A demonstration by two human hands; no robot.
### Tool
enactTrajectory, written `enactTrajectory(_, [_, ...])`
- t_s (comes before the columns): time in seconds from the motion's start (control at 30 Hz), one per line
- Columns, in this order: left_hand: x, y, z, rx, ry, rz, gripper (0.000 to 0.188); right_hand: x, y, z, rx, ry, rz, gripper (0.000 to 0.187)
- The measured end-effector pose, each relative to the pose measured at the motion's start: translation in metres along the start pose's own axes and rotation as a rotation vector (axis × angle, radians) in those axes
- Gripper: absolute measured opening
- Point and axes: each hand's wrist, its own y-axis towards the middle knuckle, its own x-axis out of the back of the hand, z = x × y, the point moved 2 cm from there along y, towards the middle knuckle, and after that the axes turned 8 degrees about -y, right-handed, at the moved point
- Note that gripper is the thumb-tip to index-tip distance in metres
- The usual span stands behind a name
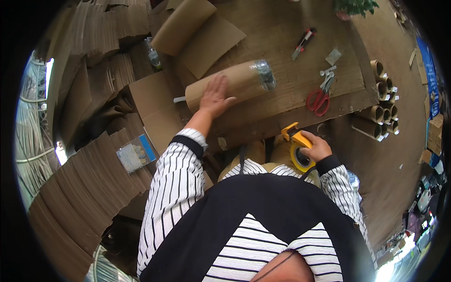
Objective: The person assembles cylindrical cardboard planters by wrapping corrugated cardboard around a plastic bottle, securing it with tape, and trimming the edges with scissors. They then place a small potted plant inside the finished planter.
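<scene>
A brown roll (242,83), one end clear-wrapped, lies aslant beyond a yellow tape dispenser (299,138).

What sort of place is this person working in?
Probably a packing workshop: the right hand holds a yellow tape dispenser, sheets of brown cardboard are stacked at the left, and brown tubes are piled at the right.

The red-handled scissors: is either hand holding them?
No, the scissors lie on the table; the left hand touches a brown roll, the right hand holds a tape dispenser.
</scene>
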Motion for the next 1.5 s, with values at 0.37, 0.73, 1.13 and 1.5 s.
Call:
enactTrajectory(0.37, [0.008,-0.059,0.102,0.832,-1.130,-0.564,0.047,0.036,-0.013,0.042,0.039,0.437,-0.556,0.075])
enactTrajectory(0.73, [0.129,-0.033,-0.139,-0.363,-0.339,-0.619,0.051,0.105,-0.038,0.071,0.268,0.739,-0.732,0.074])
enactTrajectory(1.13, [0.141,0.054,-0.168,-0.016,-0.434,-0.395,0.049,0.097,-0.047,0.025,0.258,0.801,-0.713,0.074])
enactTrajectory(1.5, [0.155,0.038,-0.219,-0.284,-0.398,-0.452,0.030,0.120,-0.030,-0.005,0.315,0.986,-0.671,0.074])
